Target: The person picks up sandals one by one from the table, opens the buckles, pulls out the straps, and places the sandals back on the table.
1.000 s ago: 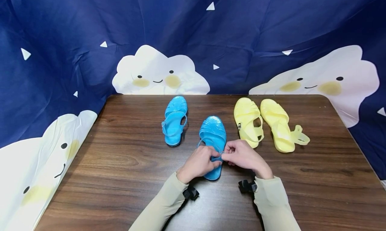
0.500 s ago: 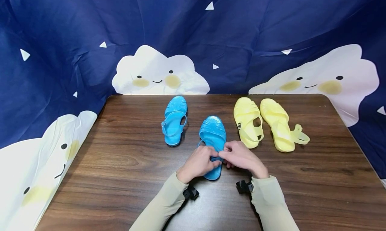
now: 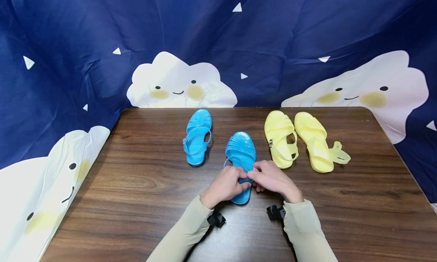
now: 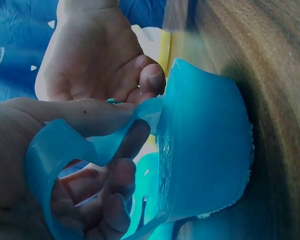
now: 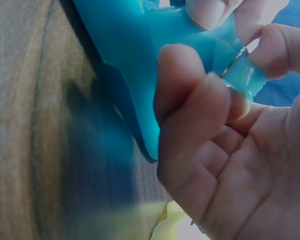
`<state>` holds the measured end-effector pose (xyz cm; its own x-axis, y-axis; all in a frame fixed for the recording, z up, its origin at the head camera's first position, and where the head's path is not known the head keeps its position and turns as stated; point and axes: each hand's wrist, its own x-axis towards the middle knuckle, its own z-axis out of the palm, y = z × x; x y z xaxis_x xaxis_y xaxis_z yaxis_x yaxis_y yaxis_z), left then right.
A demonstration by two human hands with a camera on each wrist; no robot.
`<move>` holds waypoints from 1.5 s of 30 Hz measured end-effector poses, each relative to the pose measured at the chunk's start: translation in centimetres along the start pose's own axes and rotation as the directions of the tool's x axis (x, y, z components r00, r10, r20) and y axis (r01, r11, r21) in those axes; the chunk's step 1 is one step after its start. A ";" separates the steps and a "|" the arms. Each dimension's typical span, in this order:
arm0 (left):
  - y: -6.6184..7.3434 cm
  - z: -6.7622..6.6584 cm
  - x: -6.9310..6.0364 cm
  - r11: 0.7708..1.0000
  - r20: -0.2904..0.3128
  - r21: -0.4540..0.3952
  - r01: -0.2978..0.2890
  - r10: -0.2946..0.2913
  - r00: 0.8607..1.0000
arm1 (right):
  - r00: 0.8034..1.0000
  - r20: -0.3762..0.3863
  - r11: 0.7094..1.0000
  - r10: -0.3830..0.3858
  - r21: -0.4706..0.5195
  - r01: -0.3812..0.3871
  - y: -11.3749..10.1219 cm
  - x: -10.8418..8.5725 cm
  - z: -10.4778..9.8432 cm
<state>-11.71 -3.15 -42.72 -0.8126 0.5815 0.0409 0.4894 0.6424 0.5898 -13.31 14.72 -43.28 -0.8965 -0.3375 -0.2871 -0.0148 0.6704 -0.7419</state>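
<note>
A blue jelly sandal lies on the table, toe pointing away, with both hands over its heel half. My left hand pinches its ankle strap between thumb and fingers; the strap's loop bows out in the left wrist view. On the sandal's right side, my right hand pinches the small strap buckle, where a thin metal pin shows in the right wrist view. The fingertips of both hands nearly meet there. Whether the strap end passes through the buckle is hidden by the fingers.
Another blue sandal, its strap looped round the heel, stands to the back left. At the right are two yellow sandals: one with a looped strap, the other with its strap splayed outward. A dark blue cloud-print cloth hangs behind the wooden table.
My right hand has shifted slightly left, its fingertips now closer to those of my left hand. My left hand and the sandals have stayed nearly still.
</note>
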 end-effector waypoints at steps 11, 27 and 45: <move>-0.1 0.1 0.0 1.000 0.001 0.021 -0.022 0.022 1.000 | 1.000 -0.003 0.997 0.014 0.070 -0.014 0.2 0.2 0.3; -0.1 0.1 0.0 0.999 -0.010 0.032 0.015 -0.014 1.000 | 0.994 -0.052 0.991 -0.100 0.089 0.104 0.5 -0.8 -1.7; -0.6 0.0 0.4 1.000 0.006 0.023 -0.011 0.011 1.000 | 0.956 -0.028 0.955 -0.291 0.059 0.292 1.3 -0.8 -2.1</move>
<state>-12.31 -3.29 -43.06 -0.8053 0.5913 0.0423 0.5054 0.6475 0.5703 -13.56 17.21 -42.72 -0.8656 -0.4990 -0.0421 -0.2496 0.5027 -0.8277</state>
